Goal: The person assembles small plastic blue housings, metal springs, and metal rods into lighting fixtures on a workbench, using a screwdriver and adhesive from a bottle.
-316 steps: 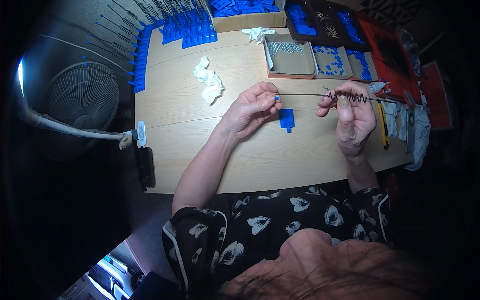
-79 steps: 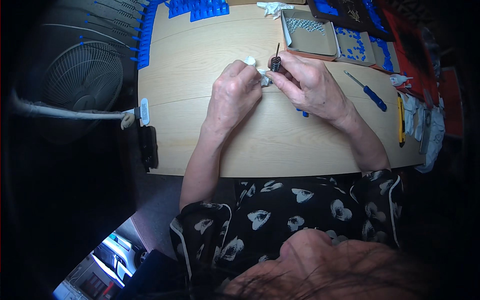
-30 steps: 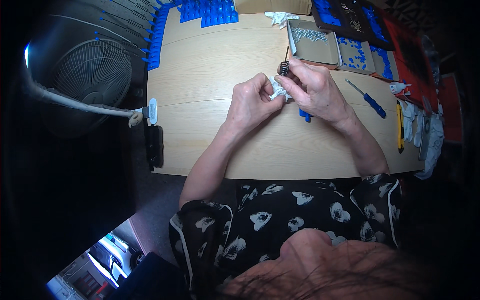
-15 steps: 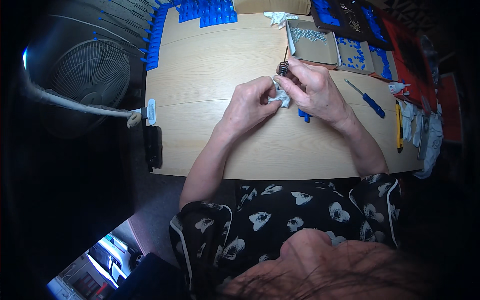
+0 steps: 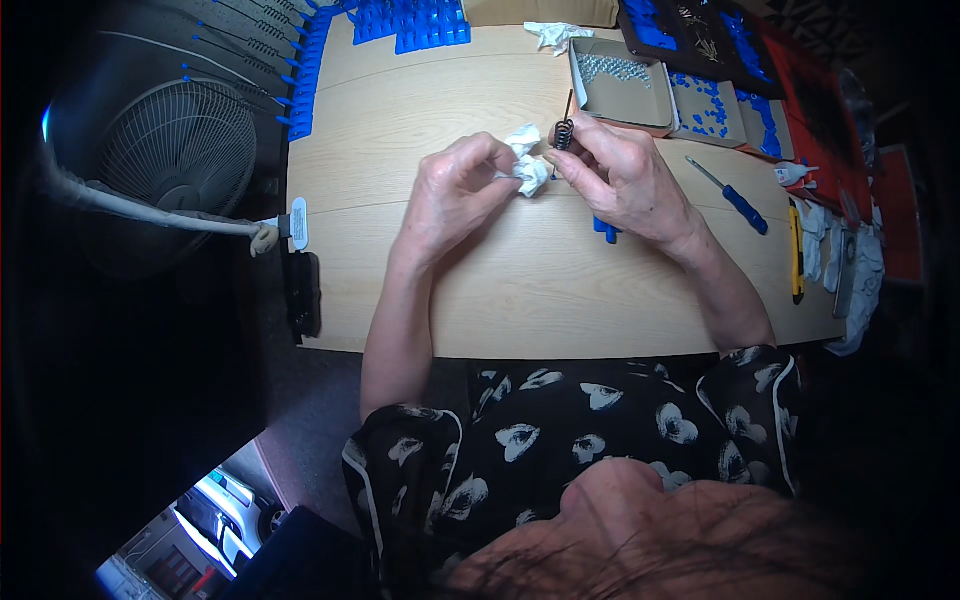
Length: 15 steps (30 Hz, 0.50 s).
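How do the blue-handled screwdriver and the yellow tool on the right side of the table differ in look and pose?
The blue-handled screwdriver has a blue grip with a bare metal shaft; the yellow tool is a slim yellow bar with no shaft showing. The screwdriver lies diagonally, shaft towards the right hand; the yellow tool lies nearly straight along the table's right edge, farther from that hand. Both lie flat on the wood, untouched by either hand.

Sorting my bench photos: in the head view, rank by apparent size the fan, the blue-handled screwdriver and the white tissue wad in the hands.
1. fan
2. blue-handled screwdriver
3. white tissue wad, partly hidden by the left hand, so unsure against the screwdriver.
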### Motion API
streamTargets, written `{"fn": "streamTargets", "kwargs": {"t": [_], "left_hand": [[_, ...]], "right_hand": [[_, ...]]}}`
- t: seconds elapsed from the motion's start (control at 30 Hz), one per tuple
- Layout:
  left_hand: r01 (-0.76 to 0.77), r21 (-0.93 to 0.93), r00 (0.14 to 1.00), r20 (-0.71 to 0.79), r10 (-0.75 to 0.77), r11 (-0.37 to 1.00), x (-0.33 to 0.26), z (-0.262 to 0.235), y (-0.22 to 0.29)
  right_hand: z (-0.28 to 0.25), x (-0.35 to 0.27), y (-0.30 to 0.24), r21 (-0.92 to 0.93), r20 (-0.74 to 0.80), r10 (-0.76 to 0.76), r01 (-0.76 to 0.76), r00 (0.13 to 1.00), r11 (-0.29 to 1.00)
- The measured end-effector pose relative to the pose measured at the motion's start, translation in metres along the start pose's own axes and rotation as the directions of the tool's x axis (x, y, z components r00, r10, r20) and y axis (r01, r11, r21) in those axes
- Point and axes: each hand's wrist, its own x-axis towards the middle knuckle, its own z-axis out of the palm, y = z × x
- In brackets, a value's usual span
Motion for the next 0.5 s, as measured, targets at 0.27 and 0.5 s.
{"fn": "streamTargets", "kwargs": {"t": [0.27, 0.5], "left_hand": [[-0.138, 0.056, 0.99, -0.03, 0.139, 0.989, 0.007, 0.02, -0.001], [0.046, -0.096, 0.997, 0.062, -0.04, 0.994, -0.003, -0.004, 0.002]], "right_hand": [[0.001, -0.001, 0.003, -0.005, -0.002, 0.002, -0.002, 1.0, 1.0], [-0.004, 0.0, 0.006, 0.023, -0.002, 0.038, -0.038, 0.999, 0.999]]}}
